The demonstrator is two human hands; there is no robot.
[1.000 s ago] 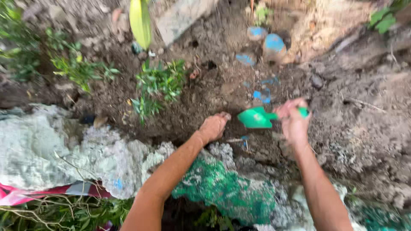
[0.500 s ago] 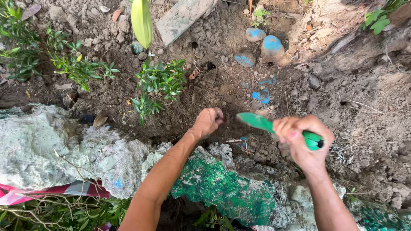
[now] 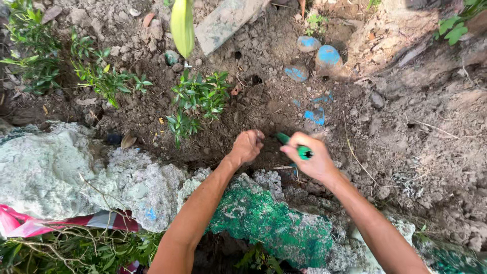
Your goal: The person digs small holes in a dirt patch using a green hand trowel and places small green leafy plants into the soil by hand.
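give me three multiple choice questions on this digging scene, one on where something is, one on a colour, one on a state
1. Where is the small leafy plant relative to the left hand?
A. up-left of it
B. under it
C. right of the right hand

2. What colour is the trowel handle?
A. red
B. green
C. yellow

3. How is the right hand?
A. open flat
B. closed round the handle
C. resting on the stone

Answers: 1 A, the plant stands in soil up-left of the fist. 2 B, green shows between the fingers. 3 B, fingers wrap the handle.

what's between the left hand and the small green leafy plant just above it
Only bare dark soil, seen in the head view; the left hand rests closed on the dirt, apart from the small green leafy plant.
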